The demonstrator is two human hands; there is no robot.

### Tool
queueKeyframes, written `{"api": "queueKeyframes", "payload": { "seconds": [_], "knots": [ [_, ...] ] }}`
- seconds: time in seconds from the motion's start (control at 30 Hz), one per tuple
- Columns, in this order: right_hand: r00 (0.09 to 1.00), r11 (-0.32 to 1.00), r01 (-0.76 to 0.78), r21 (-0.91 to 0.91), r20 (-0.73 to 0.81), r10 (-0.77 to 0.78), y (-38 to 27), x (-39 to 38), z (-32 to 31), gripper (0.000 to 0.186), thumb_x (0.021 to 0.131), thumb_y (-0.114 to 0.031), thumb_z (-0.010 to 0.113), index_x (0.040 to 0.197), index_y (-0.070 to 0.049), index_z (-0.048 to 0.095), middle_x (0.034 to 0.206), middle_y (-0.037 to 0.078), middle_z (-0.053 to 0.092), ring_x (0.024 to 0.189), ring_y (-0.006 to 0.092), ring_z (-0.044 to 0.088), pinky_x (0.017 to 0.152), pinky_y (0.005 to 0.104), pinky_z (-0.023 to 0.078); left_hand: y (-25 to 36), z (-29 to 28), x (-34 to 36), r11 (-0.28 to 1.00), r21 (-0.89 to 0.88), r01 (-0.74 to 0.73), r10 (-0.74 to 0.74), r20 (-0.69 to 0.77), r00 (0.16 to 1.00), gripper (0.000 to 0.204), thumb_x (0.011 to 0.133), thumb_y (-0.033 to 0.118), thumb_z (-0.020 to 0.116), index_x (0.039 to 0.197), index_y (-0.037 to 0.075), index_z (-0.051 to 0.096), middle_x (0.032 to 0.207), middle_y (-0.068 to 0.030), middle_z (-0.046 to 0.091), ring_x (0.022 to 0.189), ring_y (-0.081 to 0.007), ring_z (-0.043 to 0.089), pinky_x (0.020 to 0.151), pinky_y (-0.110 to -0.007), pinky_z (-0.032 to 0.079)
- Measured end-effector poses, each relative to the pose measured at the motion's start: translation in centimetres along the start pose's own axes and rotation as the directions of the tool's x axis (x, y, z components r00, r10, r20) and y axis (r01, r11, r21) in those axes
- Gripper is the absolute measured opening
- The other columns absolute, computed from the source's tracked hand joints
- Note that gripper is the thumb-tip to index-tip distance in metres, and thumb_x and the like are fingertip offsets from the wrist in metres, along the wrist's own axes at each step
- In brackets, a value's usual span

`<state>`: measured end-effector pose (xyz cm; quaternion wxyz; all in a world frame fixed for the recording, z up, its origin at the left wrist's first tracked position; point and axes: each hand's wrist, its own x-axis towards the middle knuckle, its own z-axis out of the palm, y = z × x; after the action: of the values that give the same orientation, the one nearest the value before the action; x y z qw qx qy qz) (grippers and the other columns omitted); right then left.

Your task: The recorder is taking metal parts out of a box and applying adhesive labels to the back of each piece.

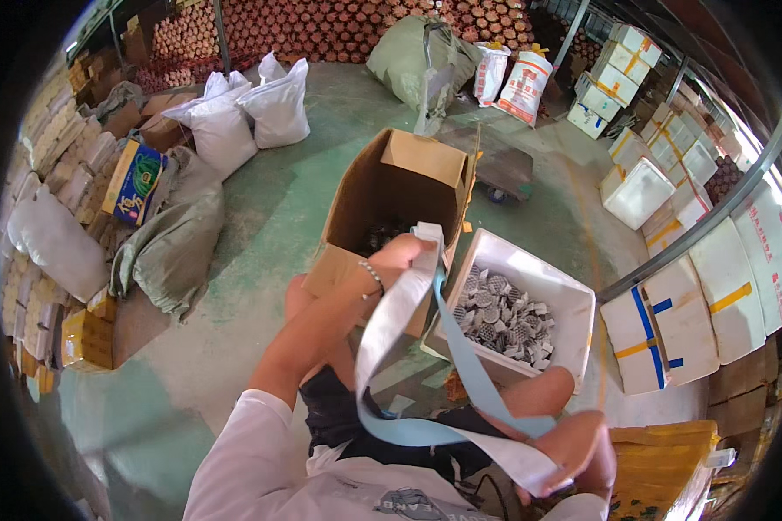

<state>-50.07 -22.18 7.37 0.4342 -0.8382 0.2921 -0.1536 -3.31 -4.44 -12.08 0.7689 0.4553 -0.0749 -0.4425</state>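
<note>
My left hand [401, 253], with a beaded bracelet on the wrist, grips the upper end of a long white and pale-blue strip [480, 386] above the near rim of an open cardboard box [423, 161]. The strip loops down across my lap to my right hand [573, 447], whose fingers are closed on it at the lower right. Dark items lie in the box, partly hidden behind my left hand. Right of the box sits a white foam box [573, 311] holding several small, grey, patterned pieces [500, 313].
White sacks [274, 104] and grey-green bundles [169, 256] stand left and back. A flat trolley [504, 165] is behind the boxes. Stacked foam boxes [669, 321] and a metal pole [695, 234] line the right. A yellow-taped carton [652, 478] sits beside my right hand.
</note>
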Motion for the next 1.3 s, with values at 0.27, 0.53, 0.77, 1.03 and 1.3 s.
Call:
{"api": "queueKeyframes", "payload": {
  "seconds": [0.27, 0.53, 0.77, 1.03, 1.3],
  "knots": [
    [0.943, 0.929, -0.309, -0.203, -0.188, 0.273, 4.7, -6.0, -5.1, 0.049, 0.084, -0.014, 0.068, 0.131, -0.003, 0.063, 0.117, 0.019, 0.066, 0.107, 0.0325, 0.062, 0.094, 0.0412, 0.046, -3.4, -3.6, 6.2, 0.793, 0.457, -0.403, 0.4, 0.107, 0.91, 0.025, 0.09, 0.009, 0.071, 0.112, -0.003, 0.069, 0.104, -0.0152, 0.073, 0.094, -0.0269, 0.07, 0.085, -0.041, 0.056],
    [0.894, 0.861, -0.43, -0.273, -0.258, 0.366, 5.4, -7.3, -6.8, 0.055, 0.084, -0.019, 0.071, 0.135, -0.003, 0.06, 0.124, 0.02, 0.062, 0.113, 0.0362, 0.059, 0.099, 0.0448, 0.043, 1.6, 2.5, 0.4, 0.971, -0.224, -0.086, 0.105, 0.075, 0.992, 0.031, 0.099, 0.03, 0.063, 0.114, 0.003, 0.069, 0.106, -0.0098, 0.074, 0.1, -0.0224, 0.071, 0.093, -0.038, 0.055],
    [0.889, 0.827, -0.45, -0.336, -0.253, 0.381, 4.7, -7.6, -7.1, 0.06, 0.084, -0.023, 0.073, 0.139, -0.004, 0.058, 0.129, 0.022, 0.059, 0.118, 0.0395, 0.057, 0.103, 0.048, 0.04, 3.7, 6.1, -2.4, 0.941, -0.246, -0.232, 0.19, -0.184, 0.965, 0.027, 0.098, 0.008, 0.062, 0.125, 0.003, 0.063, 0.115, -0.0105, 0.072, 0.103, -0.0241, 0.071, 0.093, -0.04, 0.057],
    [0.933, 0.822, -0.359, -0.442, -0.177, 0.312, 1.5, -7.6, -7.8, 0.067, 0.084, -0.028, 0.075, 0.143, -0.005, 0.055, 0.136, 0.024, 0.056, 0.124, 0.0432, 0.054, 0.108, 0.0516, 0.038, 22.5, 14.7, -9.0, 0.384, 0.105, -0.917, 0.923, -0.079, 0.377, 0.033, 0.096, 0.004, 0.063, 0.129, 0.003, 0.061, 0.116, -0.0078, 0.069, 0.107, -0.018, 0.068, 0.095, -0.032, 0.055],
    [0.92, 0.814, 0.34, -0.472, 0.345, -0.184, -10.1, -4.5, -6.1, 0.073, 0.084, -0.033, 0.077, 0.148, -0.006, 0.052, 0.143, 0.026, 0.053, 0.129, 0.047, 0.051, 0.113, 0.0553, 0.035, 33.8, 22.9, -16.0, 0.096, 0.058, -0.994, 0.989, 0.104, 0.102, 0.022, 0.098, 0.004, 0.053, 0.111, -0.002, 0.069, 0.091, -0.0115, 0.071, 0.073, -0.0217, 0.069, 0.061, -0.033, 0.057]
  ]
}}
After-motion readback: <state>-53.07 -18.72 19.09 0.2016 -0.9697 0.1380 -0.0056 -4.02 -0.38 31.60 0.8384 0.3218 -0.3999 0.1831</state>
